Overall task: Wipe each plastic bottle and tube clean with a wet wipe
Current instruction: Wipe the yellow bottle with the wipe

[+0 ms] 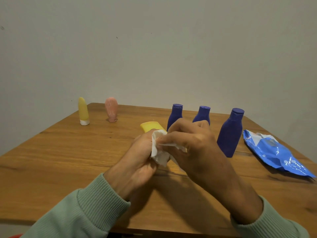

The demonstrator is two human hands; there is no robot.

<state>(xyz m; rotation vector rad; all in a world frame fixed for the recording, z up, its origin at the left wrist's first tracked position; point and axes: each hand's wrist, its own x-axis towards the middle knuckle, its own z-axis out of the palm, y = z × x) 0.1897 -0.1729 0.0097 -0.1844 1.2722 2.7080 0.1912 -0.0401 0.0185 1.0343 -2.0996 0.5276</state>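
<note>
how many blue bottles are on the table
3. The left bottle and middle bottle stand at the back, bases hidden behind the right hand; the right bottle stands nearer, beside the wipes pack. A lying one could hide behind it.

1. Far-left tube (83, 110): yellow body, white cap end.
2. Pink tube (111, 109): pale salmon pink all over.
3. Middle tube (151, 126): plain yellow where it shows.
4. Left bottle (175, 117), middle bottle (202, 115), right bottle (230, 134): solid dark blue, caps the same blue.
5. Wipe (158, 152): plain white.
6. Wipes pack (274, 152): glossy bright blue, white and grey patches; print too blurred to read.
7. Table (68, 152): warm brown wood, darker grain lines.
8. Wall (154, 48): flat pale grey, a few dark specks.
9. Sleeves (82, 212): pale sage green, ribbed cuffs.
</note>
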